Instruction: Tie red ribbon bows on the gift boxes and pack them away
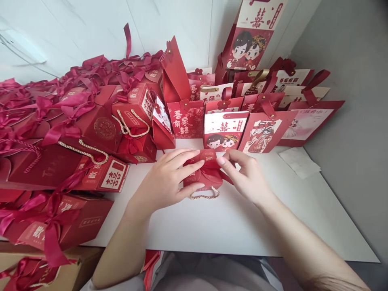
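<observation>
Two bare forearms (298,228) reach forward, angled toward each other.
Left hand (168,178) is palm down, fingers spread, thumb apart; right hand (247,173) curls inward, thumb and index finger pinched.

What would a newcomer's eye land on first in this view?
Probably the heap of dark-red cardboard boxes with magenta satin bows, filling the left side. Next, the red-and-white gift bags standing in rows at the back of the white table. Then the small red cardboard box near the middle, the left hand spread over it and the right hand at its red ribbon.
</observation>
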Motion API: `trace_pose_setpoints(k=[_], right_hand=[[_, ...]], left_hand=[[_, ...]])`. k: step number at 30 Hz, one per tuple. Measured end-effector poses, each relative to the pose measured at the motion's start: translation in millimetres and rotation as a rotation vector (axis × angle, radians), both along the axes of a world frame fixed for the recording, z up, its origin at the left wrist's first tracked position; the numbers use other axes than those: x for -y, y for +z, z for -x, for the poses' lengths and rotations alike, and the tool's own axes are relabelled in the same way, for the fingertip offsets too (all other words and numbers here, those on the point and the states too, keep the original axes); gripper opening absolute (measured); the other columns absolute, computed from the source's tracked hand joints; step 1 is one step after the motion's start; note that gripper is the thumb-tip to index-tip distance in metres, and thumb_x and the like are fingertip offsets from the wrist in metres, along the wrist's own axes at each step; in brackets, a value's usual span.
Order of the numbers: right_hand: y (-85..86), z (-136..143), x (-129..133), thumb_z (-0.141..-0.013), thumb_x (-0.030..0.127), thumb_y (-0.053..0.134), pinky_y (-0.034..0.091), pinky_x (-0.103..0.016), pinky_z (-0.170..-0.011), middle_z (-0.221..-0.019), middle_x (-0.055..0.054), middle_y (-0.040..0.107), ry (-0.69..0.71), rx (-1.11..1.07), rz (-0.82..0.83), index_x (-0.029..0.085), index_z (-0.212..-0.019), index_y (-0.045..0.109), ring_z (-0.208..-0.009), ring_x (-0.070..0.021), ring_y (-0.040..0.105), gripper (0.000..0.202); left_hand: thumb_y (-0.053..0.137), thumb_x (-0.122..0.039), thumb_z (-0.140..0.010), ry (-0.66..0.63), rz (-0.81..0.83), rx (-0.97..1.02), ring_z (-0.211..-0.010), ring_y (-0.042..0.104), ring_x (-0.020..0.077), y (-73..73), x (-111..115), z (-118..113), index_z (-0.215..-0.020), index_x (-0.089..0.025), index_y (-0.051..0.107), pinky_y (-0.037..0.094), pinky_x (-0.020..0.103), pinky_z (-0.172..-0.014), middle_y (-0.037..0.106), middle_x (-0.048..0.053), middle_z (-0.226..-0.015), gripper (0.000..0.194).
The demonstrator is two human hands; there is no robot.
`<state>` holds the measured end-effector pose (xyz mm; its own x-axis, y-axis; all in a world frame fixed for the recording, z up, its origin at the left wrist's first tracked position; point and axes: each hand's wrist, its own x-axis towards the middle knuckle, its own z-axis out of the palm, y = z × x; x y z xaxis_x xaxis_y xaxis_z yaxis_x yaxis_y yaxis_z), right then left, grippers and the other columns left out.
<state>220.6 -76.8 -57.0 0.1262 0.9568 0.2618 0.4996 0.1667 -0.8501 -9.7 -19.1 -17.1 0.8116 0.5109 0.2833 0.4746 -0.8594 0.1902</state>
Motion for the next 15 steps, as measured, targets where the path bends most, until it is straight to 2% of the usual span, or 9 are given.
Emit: trace_pose_setpoints(k=[4, 7, 12, 15], right_hand=[[-4.2, 7, -3, -0.097, 0.035, 0.065, 0.049, -0.032, -0.068, -0.077, -0.001, 0.064, 0.006, -0.020, -0.194, 0.022, -0.081, 0.062, -0.071, -0.0169, 0.057, 0.021], [-11.0, 8, -10, -0.094, 0.028, 0.068, 0.052, -0.032, -0.071, -0.080, -0.002, 0.066, -0.015, -0.053, -0.243, 0.022, -0.083, 0.066, -0.074, -0.0169, 0.060, 0.013], [-24.5, 8, -22, -0.088, 0.033, 0.076, 0.054, -0.032, -0.072, -0.086, -0.002, 0.070, -0.063, -0.190, -0.140, 0.021, -0.084, 0.069, -0.076, -0.0169, 0.063, 0.014], [-27.6, 4, -24, -0.091, 0.041, 0.071, 0.056, -0.033, -0.074, -0.101, -0.005, 0.070, -0.053, -0.293, -0.043, 0.022, -0.096, 0.067, -0.082, -0.0175, 0.065, 0.021]], left_hand=[[0.066, -0.047, -0.093, 0.014, 0.029, 0.023, -0.132, 0.056, 0.0307, -3.7, -3, -1, -0.130, -0.017, 0.069, 0.048, 0.048, -0.111, 0.064, 0.014, -0.142, 0.048], [0.067, -0.051, -0.092, 0.006, 0.045, 0.044, -0.130, 0.058, 0.0303, -7.0, -4, -1, -0.125, -0.019, 0.073, 0.048, 0.048, -0.111, 0.066, 0.013, -0.140, 0.047], [0.068, -0.064, -0.084, 0.034, 0.134, 0.010, -0.137, 0.052, 0.0330, -4.9, -4, 0, -0.127, -0.025, 0.073, 0.042, 0.051, -0.117, 0.060, 0.010, -0.147, 0.059], [0.070, -0.072, -0.077, 0.063, 0.246, -0.050, -0.147, 0.040, 0.0372, 1.0, -5, 2, -0.140, -0.030, 0.063, 0.035, 0.056, -0.121, 0.046, 0.009, -0.159, 0.077]])
